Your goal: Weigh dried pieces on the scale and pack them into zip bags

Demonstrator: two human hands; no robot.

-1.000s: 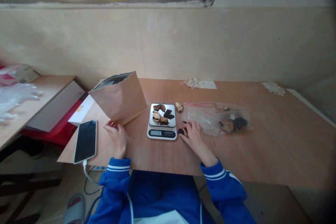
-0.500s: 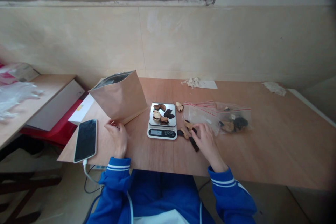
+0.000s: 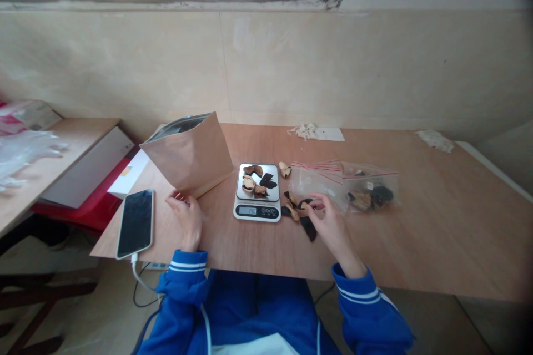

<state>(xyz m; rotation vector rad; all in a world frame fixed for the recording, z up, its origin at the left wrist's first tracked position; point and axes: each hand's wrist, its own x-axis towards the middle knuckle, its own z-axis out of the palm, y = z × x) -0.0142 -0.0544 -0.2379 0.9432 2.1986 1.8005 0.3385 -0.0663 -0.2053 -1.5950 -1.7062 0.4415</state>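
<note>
Scale (image 3: 257,194) mid-table, roughly four dried pieces (image 3: 256,179) on pan. About four loose pieces (image 3: 297,212) lie just right of scale. Right hand (image 3: 328,222) over them, fingers curled; whether it grips one, cannot tell. Left hand (image 3: 187,216) flat, holding nothing, touching paper bag (image 3: 189,155) base. Two zip bags (image 3: 345,186) right; bare table (image 3: 437,233) beyond. One phone (image 3: 135,222) at left edge.

Dark and tan dried fruit-peel pieces (image 3: 298,212): you see a small loose cluster flat on the wooden tabletop | just right of the scale | one long black strip (image 3: 308,228) nearest you
</note>
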